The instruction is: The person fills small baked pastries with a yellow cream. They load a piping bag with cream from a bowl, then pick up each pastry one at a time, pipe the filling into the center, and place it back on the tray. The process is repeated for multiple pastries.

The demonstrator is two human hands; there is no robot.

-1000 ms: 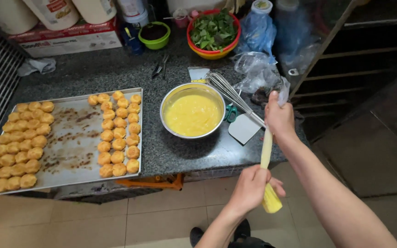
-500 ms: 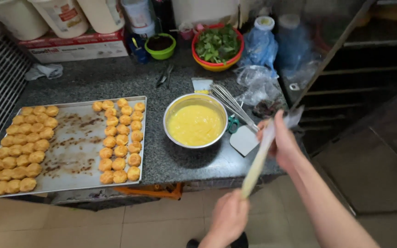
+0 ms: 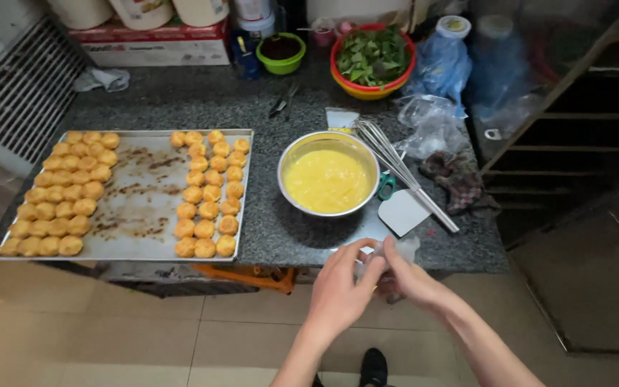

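Note:
My left hand (image 3: 342, 287) and my right hand (image 3: 411, 276) meet just below the front edge of the dark stone counter (image 3: 281, 229). Both pinch a clear plastic piping bag (image 3: 404, 249), which is mostly hidden by the fingers. Right behind the hands stands a metal bowl (image 3: 288, 154) filled with yellow cream (image 3: 327, 180). A wire whisk (image 3: 395, 166) leans on the bowl's right side, and a white scraper (image 3: 402, 212) lies beside it. A baking tray (image 3: 137, 204) at the left holds several golden puffs in two groups (image 3: 208, 193) (image 3: 62, 193).
At the back stand a red-and-yellow bowl of green leaves (image 3: 372, 57), a small green bowl (image 3: 281, 46), blue and clear plastic bags (image 3: 438, 72) and white tubs. A dark cloth (image 3: 456, 179) lies at the right. Metal shelving rises at the far right, tiled floor below.
The piping bag was stretched long between my hands, right hand high and left hand low. Now both hands have come together at the counter edge with the bag bunched between them.

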